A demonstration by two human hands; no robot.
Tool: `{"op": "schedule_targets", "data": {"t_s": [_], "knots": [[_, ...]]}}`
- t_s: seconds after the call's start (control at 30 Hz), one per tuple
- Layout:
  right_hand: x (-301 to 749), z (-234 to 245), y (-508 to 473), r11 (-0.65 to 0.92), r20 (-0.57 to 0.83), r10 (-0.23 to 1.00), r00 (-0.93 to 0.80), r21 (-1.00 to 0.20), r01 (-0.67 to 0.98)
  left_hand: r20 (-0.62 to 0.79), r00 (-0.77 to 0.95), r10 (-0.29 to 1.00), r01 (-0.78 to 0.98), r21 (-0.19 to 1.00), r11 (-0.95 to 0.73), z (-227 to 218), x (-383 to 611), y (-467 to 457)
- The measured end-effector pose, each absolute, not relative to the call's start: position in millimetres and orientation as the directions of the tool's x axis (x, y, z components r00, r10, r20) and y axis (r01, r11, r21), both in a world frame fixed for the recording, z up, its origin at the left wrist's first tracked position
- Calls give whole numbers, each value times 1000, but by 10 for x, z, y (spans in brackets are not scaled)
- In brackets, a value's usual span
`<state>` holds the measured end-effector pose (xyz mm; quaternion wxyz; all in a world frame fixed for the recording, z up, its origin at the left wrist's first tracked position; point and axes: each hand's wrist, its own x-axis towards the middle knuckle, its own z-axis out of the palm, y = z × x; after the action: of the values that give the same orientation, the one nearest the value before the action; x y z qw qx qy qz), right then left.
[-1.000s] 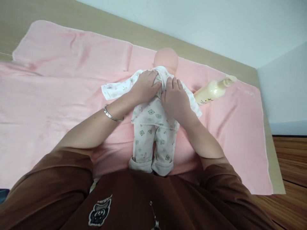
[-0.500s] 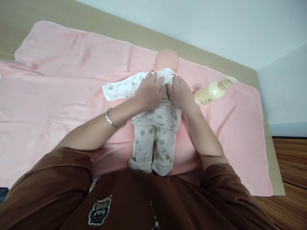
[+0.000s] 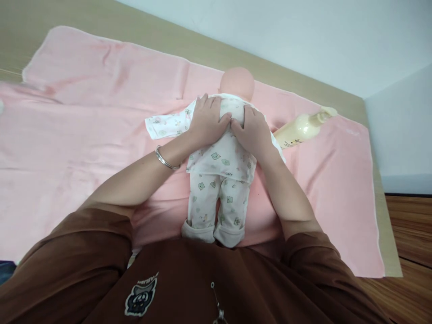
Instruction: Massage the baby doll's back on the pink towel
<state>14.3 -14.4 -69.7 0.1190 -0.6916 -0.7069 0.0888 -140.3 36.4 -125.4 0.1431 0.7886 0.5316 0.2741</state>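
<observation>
A baby doll (image 3: 237, 82) lies with the back of its bald head toward the far side, its face hidden. It wears a white printed shirt (image 3: 221, 158) and matching pants (image 3: 202, 198) with turned-up cuffs. My left hand (image 3: 207, 118) rests flat on the left of the doll's upper back, fingers pointing to the shoulder. On the right of the back lies my right hand (image 3: 252, 130), fingers stretched out. The two thumbs nearly meet at the middle of the shirt. One shirt sleeve (image 3: 167, 126) stretches out to the left; the right one is partly behind my forearm.
A pale yellow pump bottle (image 3: 300, 129) lies tilted on the pink blanket (image 3: 101, 103), right of the doll. The blanket covers most of the wooden tabletop (image 3: 151, 38). White walls (image 3: 303, 45) stand behind and to the right.
Both hands have let go of the bunched shirt fabric at the neck and now lie flat. The shirt is spread smooth over the back, and fabric shows beside my right forearm.
</observation>
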Motion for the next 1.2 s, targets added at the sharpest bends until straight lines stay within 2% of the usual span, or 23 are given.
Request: {"op": "schedule_targets", "data": {"t_s": [0.13, 0.3, 0.53, 0.73, 0.97, 1.1, 1.2], "knots": [[185, -774, -97, 30, 73, 997, -8, -316, 948, 255, 290, 922, 760, 525, -384, -1237, -1401, 359], [185, -876, -74, 25, 111, 994, 5, -262, 965, 172, 279, 945, 787, 523, -328, -1114, -1393, 291], [177, -922, -76, 25, 155, 988, 12, -236, 971, 258, 214, 942, 753, 571, -327, -1235, -1383, 282], [166, -929, -61, -3, 150, 988, 36, -216, 976, 230, 203, 952, 755, 582, -302, -1174, -1393, 257], [179, -982, -48, 4, 180, 983, 39, -229, 973, 165, 205, 965, 830, 493, -260, -1055, -1359, 218], [185, -952, -57, 6, 182, 982, 40, -245, 969, 141, 277, 950, 876, 368, -310, -845, -1374, 26], [205, -873, -55, 10, 133, 991, 25, -258, 966, 123, 361, 925, 878, 290, -381, -696, -1388, -129]]}}
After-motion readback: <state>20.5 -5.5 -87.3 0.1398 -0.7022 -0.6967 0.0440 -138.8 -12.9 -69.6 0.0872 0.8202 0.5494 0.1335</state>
